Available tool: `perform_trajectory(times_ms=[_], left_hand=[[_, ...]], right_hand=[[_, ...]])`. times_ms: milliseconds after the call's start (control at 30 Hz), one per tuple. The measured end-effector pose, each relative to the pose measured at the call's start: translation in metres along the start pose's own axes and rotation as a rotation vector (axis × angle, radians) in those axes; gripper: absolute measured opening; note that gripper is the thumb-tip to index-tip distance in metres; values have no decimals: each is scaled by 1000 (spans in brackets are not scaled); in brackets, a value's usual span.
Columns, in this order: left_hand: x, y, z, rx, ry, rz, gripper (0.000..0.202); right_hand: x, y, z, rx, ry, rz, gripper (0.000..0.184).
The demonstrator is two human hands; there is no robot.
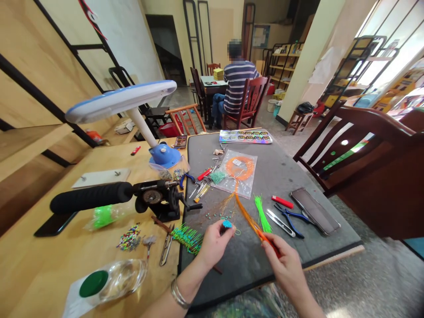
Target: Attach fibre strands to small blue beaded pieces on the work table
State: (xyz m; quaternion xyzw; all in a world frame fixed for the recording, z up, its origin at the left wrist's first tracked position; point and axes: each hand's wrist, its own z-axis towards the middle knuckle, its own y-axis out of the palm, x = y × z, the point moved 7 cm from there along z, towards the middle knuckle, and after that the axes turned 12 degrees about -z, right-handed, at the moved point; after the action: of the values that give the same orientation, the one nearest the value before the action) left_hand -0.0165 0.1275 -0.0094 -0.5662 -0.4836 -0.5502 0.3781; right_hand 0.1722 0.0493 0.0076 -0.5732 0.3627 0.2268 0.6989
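My left hand [213, 244] is closed in a pinch on a small blue bead [227, 224] over the grey mat [298, 176]. My right hand [285, 260] is closed on the end of a bundle of orange strands [247, 216], which runs up toward a plastic bag of orange cord [239, 170]. A bunch of bright green strands [261, 213] lies just beyond my right hand. Small loose beads [215, 215] are scattered on the mat near my left hand. A teal bundle of strands [187, 236] lies left of my left hand.
A small black vise with a long foam handle [155, 198], a blue-and-white desk lamp [132, 104], pliers and snips [286, 218], a red lighter [282, 202], a phone [314, 210], a bead tray [245, 136] sit about. A person sits at a far table [236, 84]. A wooden chair [364, 145] stands right.
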Motion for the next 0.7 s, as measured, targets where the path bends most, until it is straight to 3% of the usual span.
perform_trajectory(times_ms=[300, 500, 700], left_hand=[[0, 0, -3, 20, 24, 36, 20], [-2, 5, -5, -11, -20, -34, 20], [-12, 9, -4, -40, -125, -115, 25]], right_hand=[[-9, 61, -8, -366, 111, 277, 34], [-13, 64, 1, -331, 85, 249, 44], [-23, 51, 1, -294, -111, 113, 31]])
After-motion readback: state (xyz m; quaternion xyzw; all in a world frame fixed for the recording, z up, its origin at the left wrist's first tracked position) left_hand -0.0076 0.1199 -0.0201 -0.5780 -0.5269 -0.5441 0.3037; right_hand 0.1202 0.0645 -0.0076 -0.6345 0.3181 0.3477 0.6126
